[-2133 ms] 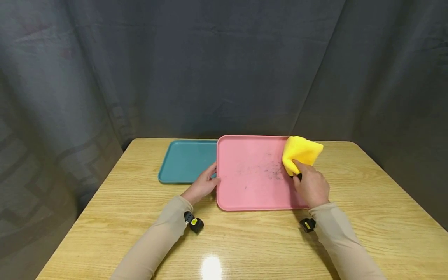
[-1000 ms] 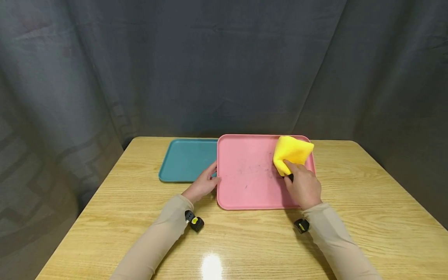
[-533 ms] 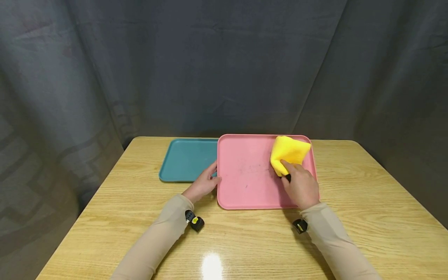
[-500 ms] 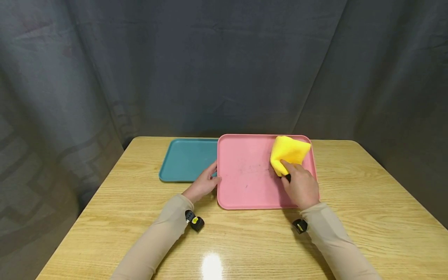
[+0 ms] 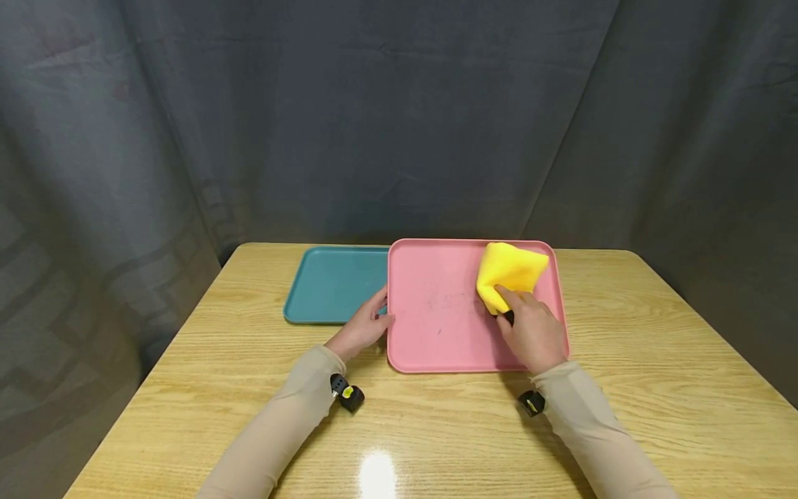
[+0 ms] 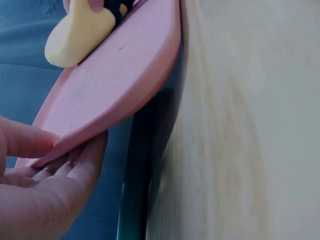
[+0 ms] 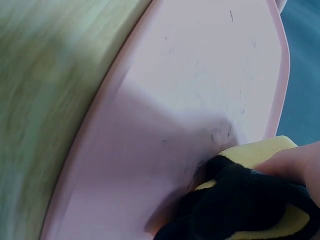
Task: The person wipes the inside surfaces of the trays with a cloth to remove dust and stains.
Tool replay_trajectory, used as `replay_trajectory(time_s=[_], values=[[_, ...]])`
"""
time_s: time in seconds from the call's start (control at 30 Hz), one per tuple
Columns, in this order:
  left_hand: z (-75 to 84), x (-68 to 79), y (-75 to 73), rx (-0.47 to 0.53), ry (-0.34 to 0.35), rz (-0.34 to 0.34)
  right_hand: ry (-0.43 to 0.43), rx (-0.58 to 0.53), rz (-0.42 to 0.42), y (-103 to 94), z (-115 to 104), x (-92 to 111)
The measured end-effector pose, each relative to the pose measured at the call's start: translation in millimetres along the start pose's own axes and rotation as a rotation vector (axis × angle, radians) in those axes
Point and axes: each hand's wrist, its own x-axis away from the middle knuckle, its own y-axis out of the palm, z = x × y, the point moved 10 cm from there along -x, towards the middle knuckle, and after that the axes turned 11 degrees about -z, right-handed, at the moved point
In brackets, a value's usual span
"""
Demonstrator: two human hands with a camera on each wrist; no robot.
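A pink tray (image 5: 430, 350) with raised rims bears faint dark scribble marks (image 5: 445, 302) near its middle. My left hand (image 5: 361, 328) pinches its left rim; in the left wrist view the thumb (image 6: 32, 142) lies on top and the fingers curl beneath. That side of the tray is lifted off the table. My right hand (image 5: 533, 334) grips a bunched yellow cloth (image 5: 512, 267) against the tray's right part. In the right wrist view, black patches (image 7: 235, 200) show on the cloth, with dark marks beside it. The cloth hides the tray surface below.
A teal tray (image 5: 337, 285) lies flat on the wooden table (image 5: 436, 430) at the back left, its right part hidden behind the pink tray. A dark grey curtain (image 5: 386, 125) hangs behind the table and along both sides.
My right hand has slid the cloth leftward over the pink tray from its right edge, uncovering that rim. The dark marks look fewer and fainter. My left hand stays at the left rim.
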Motion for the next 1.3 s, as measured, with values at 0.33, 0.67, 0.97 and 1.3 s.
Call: replay_trajectory(time_s=[0.33, 0.67, 0.97, 1.3], values=[[-2.5, -0.6, -0.3, 0.018, -0.024, -0.003, -0.025, -0.008, 0.022, 0.1, -8.0, 0.3], [-3.9, -1.1, -1.1, 0.007, -0.037, -0.001, -0.056, 0.003, 0.035, 1.8, -20.3, 0.2], [-4.0, 0.0, -1.4, 0.002, -0.036, 0.003, -0.069, 0.012, 0.027, 4.8, -28.0, -0.9], [-2.3, 0.6, -0.2, -0.012, -0.021, -0.013, -0.097, 0.023, 0.046, 5.3, -36.1, -0.8]])
